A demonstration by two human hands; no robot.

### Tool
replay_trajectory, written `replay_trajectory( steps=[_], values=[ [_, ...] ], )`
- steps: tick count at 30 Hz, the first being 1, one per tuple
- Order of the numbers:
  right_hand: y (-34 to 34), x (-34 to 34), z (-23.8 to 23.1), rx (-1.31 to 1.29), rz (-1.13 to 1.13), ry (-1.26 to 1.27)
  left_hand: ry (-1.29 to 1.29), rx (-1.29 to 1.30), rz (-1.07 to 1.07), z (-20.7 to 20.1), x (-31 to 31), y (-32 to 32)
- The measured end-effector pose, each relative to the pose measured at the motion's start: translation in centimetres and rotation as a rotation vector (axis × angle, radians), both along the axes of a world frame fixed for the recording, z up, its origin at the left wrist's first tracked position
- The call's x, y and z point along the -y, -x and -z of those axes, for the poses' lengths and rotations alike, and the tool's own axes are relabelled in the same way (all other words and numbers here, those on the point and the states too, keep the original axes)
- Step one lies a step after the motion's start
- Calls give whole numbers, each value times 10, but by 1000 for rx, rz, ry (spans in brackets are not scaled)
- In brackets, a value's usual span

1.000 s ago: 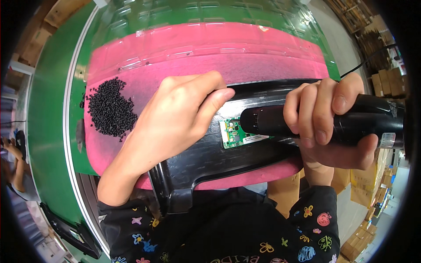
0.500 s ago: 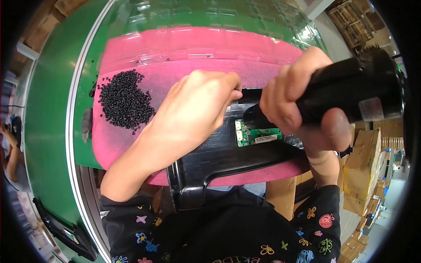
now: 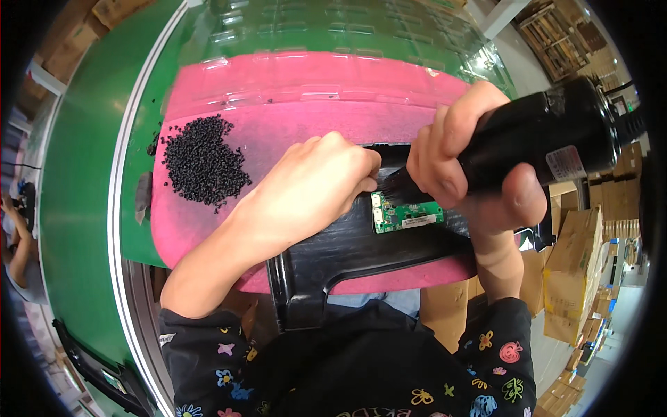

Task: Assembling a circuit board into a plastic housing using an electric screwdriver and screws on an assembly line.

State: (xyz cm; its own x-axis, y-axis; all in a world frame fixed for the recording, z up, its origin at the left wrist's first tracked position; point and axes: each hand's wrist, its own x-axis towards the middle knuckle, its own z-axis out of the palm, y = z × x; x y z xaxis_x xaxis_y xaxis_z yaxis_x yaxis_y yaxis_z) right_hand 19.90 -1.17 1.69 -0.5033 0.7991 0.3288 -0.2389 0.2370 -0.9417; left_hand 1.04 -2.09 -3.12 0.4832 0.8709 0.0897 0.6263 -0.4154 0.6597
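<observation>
My right hand (image 3: 453,156) is wrapped round a black electric screwdriver (image 3: 538,135), its narrow end pointing left and down over a green circuit board (image 3: 403,221). The board lies in a black plastic housing (image 3: 354,250) that rests on a pink mat (image 3: 278,121). My left hand (image 3: 313,184) reaches across the housing with thumb and fingers pinched together, close to the screwdriver's narrow end and the board's upper left corner. Whatever those fingertips hold, if anything, is too small to see. Left of this hand, a heap of small black screws (image 3: 205,163) covers part of the mat.
Clear plastic trays (image 3: 333,76) lie along the far side of the mat. A similar black housing (image 3: 104,372) is at the lower left. Cardboard boxes (image 3: 573,274) stand to the right, and a cable leaves the screwdriver's back end. Another person's arm (image 3: 21,243) shows at the far left.
My left hand's fingertips have come nearer, down to the board's upper left corner. The screwdriver in my right hand has shifted slightly left.
</observation>
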Motion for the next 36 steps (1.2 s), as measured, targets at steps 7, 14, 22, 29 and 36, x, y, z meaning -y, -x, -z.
replay_trajectory(
  steps=[7,14,22,29,36],
  values=[
    [-23,-4,10,-393,-75,-86,-12,-14,116,3,-2,-4],
    [-33,-2,-1,-502,-70,-194,-119,181,226,-4,-7,-5],
    [-33,-5,3,-389,-249,-39,-137,232,179,-1,-8,-2],
    [-24,-2,3,-281,-374,33,-198,273,108,-2,-9,0],
    [-5,14,0,-265,-372,6,-265,368,139,4,-4,-3]
  ],
)
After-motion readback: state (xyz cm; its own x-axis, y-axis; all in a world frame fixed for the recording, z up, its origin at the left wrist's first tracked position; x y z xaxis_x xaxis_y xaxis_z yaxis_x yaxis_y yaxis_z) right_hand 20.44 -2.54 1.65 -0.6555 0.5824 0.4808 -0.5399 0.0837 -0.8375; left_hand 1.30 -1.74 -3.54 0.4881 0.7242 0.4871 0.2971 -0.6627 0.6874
